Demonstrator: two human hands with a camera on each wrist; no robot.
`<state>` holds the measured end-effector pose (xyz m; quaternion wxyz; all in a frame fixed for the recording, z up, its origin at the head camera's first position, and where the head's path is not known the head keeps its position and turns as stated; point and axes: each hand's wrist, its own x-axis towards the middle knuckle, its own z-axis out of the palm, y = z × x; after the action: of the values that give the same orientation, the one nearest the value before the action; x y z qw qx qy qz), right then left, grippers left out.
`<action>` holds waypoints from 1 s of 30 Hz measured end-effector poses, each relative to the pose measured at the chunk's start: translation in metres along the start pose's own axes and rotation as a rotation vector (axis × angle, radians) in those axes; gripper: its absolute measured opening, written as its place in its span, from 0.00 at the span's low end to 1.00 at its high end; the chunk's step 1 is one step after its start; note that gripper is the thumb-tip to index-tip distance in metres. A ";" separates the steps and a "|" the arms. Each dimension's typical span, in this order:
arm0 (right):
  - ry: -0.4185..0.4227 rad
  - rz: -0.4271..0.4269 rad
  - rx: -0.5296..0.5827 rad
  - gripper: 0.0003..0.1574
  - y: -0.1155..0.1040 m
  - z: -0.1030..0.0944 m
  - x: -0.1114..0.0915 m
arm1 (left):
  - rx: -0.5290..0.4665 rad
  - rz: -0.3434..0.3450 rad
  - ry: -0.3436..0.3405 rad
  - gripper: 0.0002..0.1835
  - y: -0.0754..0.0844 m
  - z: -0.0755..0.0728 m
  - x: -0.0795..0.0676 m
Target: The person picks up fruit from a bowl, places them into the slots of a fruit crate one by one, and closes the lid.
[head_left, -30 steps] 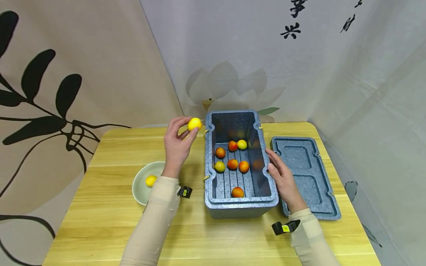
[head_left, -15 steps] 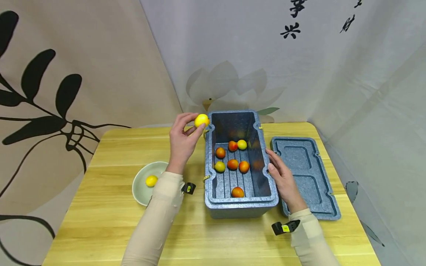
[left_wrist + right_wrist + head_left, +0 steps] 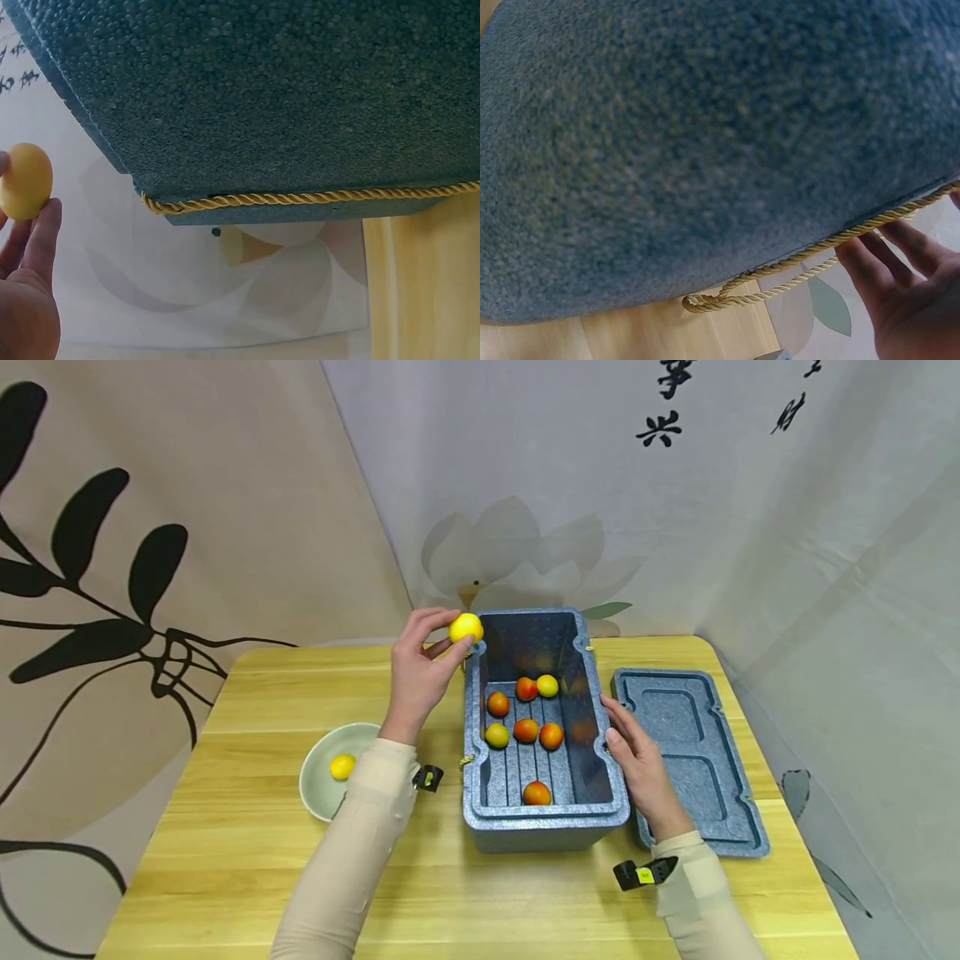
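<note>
My left hand pinches a smooth, egg-shaped yellow fruit between thumb and fingertips. It is held up at the far left corner of a grey-blue foam box, level with or above the rim. In the left wrist view the yellow fruit appears at the left edge, apart from the box's side. My right hand rests on the box's right rim with fairly straight fingers. In the right wrist view its fingertips touch the side near a gold rope. Several red-orange fruits and yellowish ones lie inside the box.
A pale green bowl with one yellow fruit stands at left, partly hidden by my left forearm. The foam lid lies right of the box on the wooden table. A printed curtain hangs behind.
My left hand has moved right and slightly farther away with the yellow fruit, from beside the box to its far left corner. My right hand stays on the rim.
</note>
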<state>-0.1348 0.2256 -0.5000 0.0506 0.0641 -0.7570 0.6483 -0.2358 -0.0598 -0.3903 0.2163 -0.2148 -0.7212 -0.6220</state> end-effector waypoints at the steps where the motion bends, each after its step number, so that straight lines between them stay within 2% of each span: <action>1: 0.000 -0.001 -0.001 0.29 0.001 0.000 0.000 | 0.000 0.000 -0.003 0.17 0.000 0.001 0.001; 9: -0.005 -0.004 -0.013 0.28 0.004 0.000 0.001 | 0.026 0.003 -0.050 0.17 0.004 0.003 0.007; 20: 0.005 -0.009 0.011 0.28 0.002 0.001 0.000 | 0.052 -0.032 -0.106 0.16 0.019 0.011 0.017; 29: 0.002 -0.001 0.005 0.28 0.003 -0.001 0.000 | 0.069 -0.028 -0.152 0.15 0.022 0.018 0.027; 30: 0.002 0.000 0.003 0.28 0.003 -0.001 0.000 | 0.075 -0.025 -0.160 0.16 0.017 0.019 0.029</action>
<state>-0.1355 0.2268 -0.5025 0.0513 0.0634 -0.7559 0.6496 -0.2504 -0.0371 -0.3626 0.1581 -0.2468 -0.7615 -0.5782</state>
